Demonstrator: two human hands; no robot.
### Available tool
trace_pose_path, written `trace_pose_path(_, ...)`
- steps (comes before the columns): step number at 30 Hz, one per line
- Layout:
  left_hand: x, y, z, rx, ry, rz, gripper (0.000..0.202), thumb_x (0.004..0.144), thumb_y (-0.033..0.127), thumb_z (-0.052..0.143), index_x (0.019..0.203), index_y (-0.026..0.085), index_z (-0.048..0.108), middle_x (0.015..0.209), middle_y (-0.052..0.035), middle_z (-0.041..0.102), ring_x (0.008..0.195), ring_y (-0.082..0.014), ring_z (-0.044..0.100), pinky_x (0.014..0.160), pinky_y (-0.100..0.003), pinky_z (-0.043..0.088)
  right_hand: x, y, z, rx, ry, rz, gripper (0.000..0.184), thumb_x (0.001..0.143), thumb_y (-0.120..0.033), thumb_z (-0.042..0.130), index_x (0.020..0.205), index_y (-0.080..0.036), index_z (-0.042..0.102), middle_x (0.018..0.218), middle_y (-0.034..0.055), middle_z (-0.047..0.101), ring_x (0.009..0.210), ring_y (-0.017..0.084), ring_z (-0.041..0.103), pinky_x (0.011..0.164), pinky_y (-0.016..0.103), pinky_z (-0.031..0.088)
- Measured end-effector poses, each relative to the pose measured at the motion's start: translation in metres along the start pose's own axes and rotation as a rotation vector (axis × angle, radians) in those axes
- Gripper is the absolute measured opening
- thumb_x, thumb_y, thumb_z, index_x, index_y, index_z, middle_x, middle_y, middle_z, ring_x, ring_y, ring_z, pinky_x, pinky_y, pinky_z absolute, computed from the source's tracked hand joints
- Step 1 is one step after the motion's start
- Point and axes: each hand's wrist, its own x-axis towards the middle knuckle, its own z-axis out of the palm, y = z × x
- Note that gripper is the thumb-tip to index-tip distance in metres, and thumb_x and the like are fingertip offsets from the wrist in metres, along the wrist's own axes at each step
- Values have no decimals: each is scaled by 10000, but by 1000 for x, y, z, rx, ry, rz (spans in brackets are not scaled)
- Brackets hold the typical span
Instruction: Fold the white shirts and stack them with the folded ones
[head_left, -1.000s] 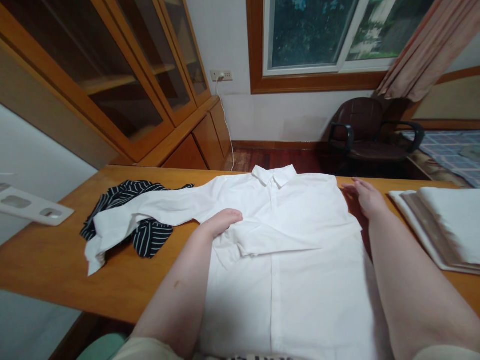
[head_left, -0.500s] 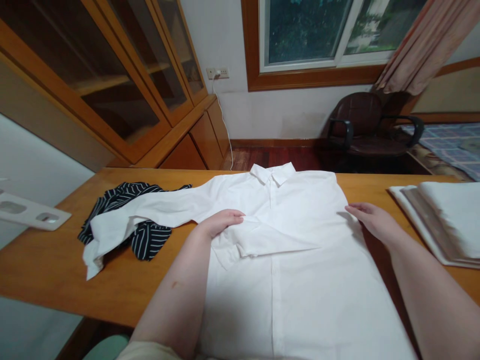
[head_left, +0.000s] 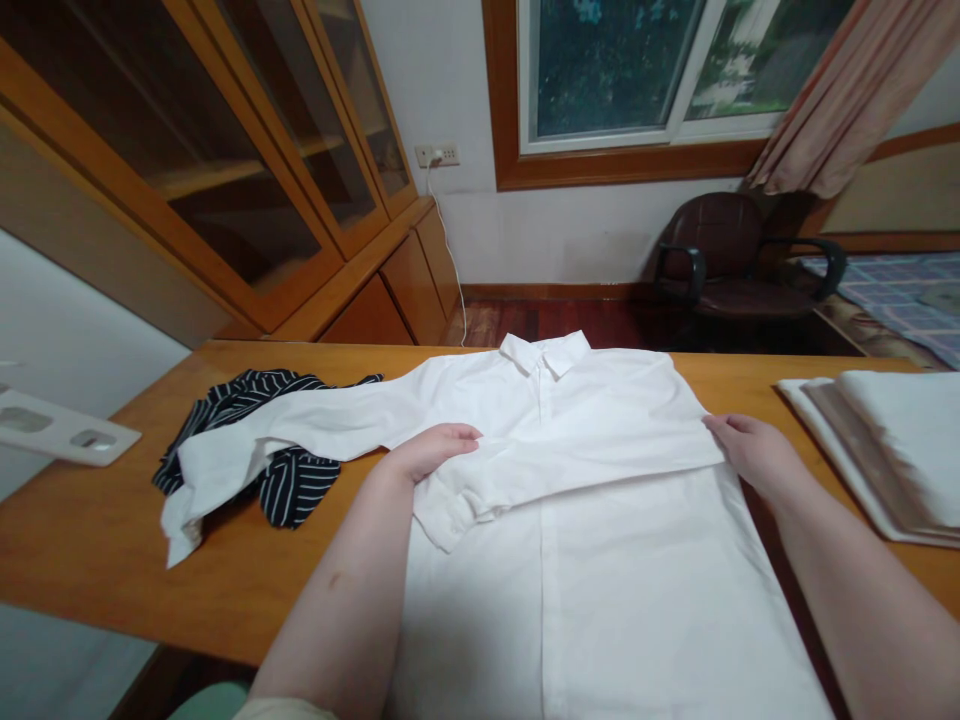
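A desk bears a white shirt, spread front up. Folded cloths lie apart at right; a striped garment lies under one sleeve. The left hand touches the other, folded sleeve, grip unclear; the right hand pinches the shirt's edge.

In front of me a white shirt lies flat with its front side up on the counter. Its collar, with both points spread, reaches the far edge, and the placket runs down toward me. On my left, one sleeve stretches outward over a black striped cloth. The other sleeve is folded across the chest, its cuff a little wrinkled.
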Motion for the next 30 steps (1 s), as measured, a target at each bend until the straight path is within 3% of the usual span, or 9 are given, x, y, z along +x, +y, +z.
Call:
trace_pose_path(3,2,0,3,141,45,-30,275,635,311,693,864,166,644,752,5,650,650,-143,577,621,-248,430,4,-3,-4,-174,-156,104,416,823,-514,455,613,-189,608,639,98,653,674,256,614,601,327,427)
trace_pose_path(5,3,1,5,179,27,-26,274,632,319,685,854,164,640,740,9,644,643,-142,572,610,-245,424,4,-4,-6,-244,-185,97,498,832,-586,402,653,-178,624,686,123,660,729,280,617,636,342,429)
trace_pose_path(8,4,1,8,192,0,-24,290,622,332,687,847,158,631,741,6,644,643,-143,571,605,-242,422,2,-6,-4,-289,-133,48,594,832,-659,319,797,-167,649,779,138,672,787,299,615,637,346,422)
trace_pose_path(10,4,1,7,194,-11,-31,300,621,345,688,849,160,629,752,2,648,655,-150,578,611,-247,428,1,-7,-2,-323,-102,27,556,836,-631,333,852,-179,655,809,131,676,796,298,613,616,338,409)
trace_pose_path(17,0,-1,-3,297,-42,-37,358,642,400,679,923,181,637,858,-8,669,786,-192,614,719,-277,458,7,-5,0,-338,-96,34,339,786,-474,492,765,-179,658,706,102,665,696,251,605,580,304,390)
trace_pose_path(22,-3,1,-4,543,-8,-36,396,660,463,662,949,194,638,895,-14,666,855,-215,603,747,-281,447,4,-4,0,-294,-105,37,454,785,-575,455,790,-173,666,711,107,668,683,250,603,583,306,390)
trace_pose_path(24,-8,3,-4,514,-81,-26,393,665,476,665,928,186,630,913,-26,663,874,-220,599,752,-282,446,2,-5,2,-306,-91,18,497,800,-600,412,793,-173,666,727,117,670,685,254,600,569,309,377)
trace_pose_path(27,-20,8,-6,303,-238,-3,450,631,459,712,958,177,585,909,-36,649,827,-202,599,722,-280,448,1,-7,5,-348,-60,-10,470,827,-564,383,779,-181,652,726,113,663,696,252,593,554,303,360)
trace_pose_path(30,-31,11,-13,186,-268,46,495,593,453,746,941,182,524,793,2,595,687,-141,555,625,-240,416,2,-7,5,-343,-53,-9,442,836,-547,384,773,-191,637,709,99,654,701,246,587,565,297,362)
